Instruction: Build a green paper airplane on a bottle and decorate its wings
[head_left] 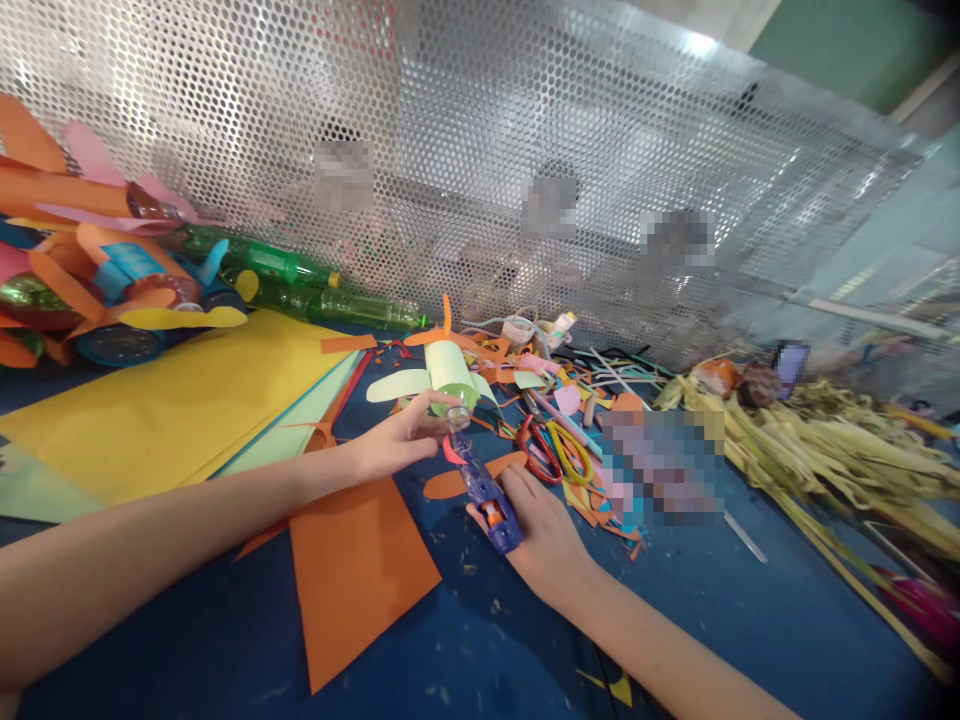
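A small plane made from a green plastic bottle lies on the blue table, with a pale green paper wrap, pale green wings and an orange propeller. My left hand curls its fingers at the bottle's neck, partly hiding the hold. My right hand is closed around a dark purple glue gun, its handle hidden by the palm. The gun's front end points at the bottle's neck. Beside that front end shows a pink-red piece. An orange paper shape lies by the gun.
Orange paper and yellow sheets lie leftward, below finished bottle planes and green bottles. Red-handled scissors and yellow-handled scissors rest among paper scraps. Dried husks lie right; a perforated metal screen stands behind.
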